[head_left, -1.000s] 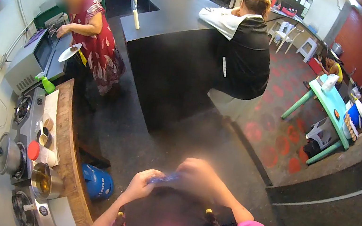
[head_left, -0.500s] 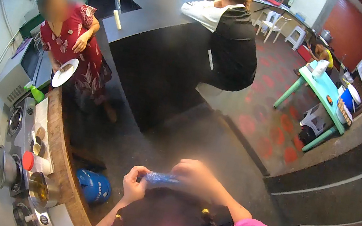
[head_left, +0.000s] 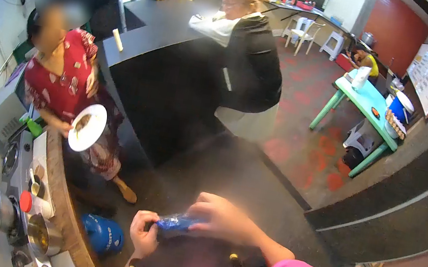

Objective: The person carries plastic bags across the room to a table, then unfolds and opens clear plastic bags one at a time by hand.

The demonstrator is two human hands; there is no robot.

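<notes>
Low in the head view, a small shiny blue plastic packet [head_left: 175, 222] is stretched between my two hands, in front of my chest. The fingers and thumb of my left hand [head_left: 144, 233] pinch its left end. At the other end, my right hand [head_left: 220, 217] has its fingers closed on the packet and covers part of it. What is inside the packet cannot be made out. Below my hands lies the dark front of my clothing, with pink sleeves at the sides.
A person in a red patterned dress holds a white plate [head_left: 87, 128] with food at left. The counter [head_left: 57, 175] carries a steel pot [head_left: 43, 235] and a red-lidded jar [head_left: 36, 205], with a blue gas cylinder [head_left: 102, 235] beside it. Another person leans on the black table [head_left: 171, 16].
The person with the plate has stepped closer, bringing the plate nearer. The person at the black table has turned their head. My right hand has shifted slightly left along the packet.
</notes>
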